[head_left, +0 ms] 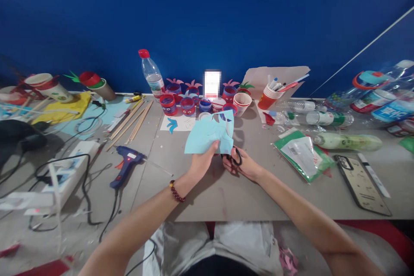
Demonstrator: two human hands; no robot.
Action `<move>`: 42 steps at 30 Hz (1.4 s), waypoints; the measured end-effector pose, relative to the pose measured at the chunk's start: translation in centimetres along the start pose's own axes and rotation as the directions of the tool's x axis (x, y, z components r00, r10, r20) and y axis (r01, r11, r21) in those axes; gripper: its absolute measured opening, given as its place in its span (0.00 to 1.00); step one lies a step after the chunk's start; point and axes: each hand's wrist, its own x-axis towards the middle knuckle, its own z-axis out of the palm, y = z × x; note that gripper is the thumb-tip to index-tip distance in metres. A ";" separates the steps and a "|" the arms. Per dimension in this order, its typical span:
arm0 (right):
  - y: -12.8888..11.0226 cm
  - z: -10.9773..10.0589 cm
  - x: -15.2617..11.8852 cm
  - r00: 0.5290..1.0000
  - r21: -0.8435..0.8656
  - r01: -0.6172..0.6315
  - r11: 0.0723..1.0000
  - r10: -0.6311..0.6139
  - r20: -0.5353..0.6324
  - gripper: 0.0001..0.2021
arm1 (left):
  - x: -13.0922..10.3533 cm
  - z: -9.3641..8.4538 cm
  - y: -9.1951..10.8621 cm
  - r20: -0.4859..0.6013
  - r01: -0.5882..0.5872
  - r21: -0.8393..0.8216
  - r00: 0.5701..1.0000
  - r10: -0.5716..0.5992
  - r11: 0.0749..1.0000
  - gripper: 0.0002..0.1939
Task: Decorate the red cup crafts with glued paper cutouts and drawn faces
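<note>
- Your left hand [204, 162] pinches the light blue paper [201, 137] over the surface [200, 202], in front of the little cups [188, 107].
- Your right hand [246, 165] curls around the black scissors [239, 156], right at the paper's bottom right corner.
- The blue glue gun [127, 164] lies on your left.

Head-worn view, forward and down, table [207, 200] near
</note>
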 end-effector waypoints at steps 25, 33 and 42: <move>0.0 -0.1 0.0 1.000 -0.015 0.004 1.000 -0.004 0.006 0.24 | 0.4 -0.3 -0.5 -0.002 -0.019 -0.089 1.000 0.018 0.996 0.13; -0.2 -0.1 0.1 1.000 -0.026 0.004 1.000 -0.004 0.022 0.25 | 0.8 -0.5 -0.1 -0.084 -0.095 -0.167 0.993 0.082 0.981 0.14; 0.1 -0.3 0.1 1.000 -0.064 -0.024 0.998 0.024 -0.007 0.25 | 1.9 -1.2 -0.6 -0.087 -0.081 -0.239 0.994 0.062 0.968 0.23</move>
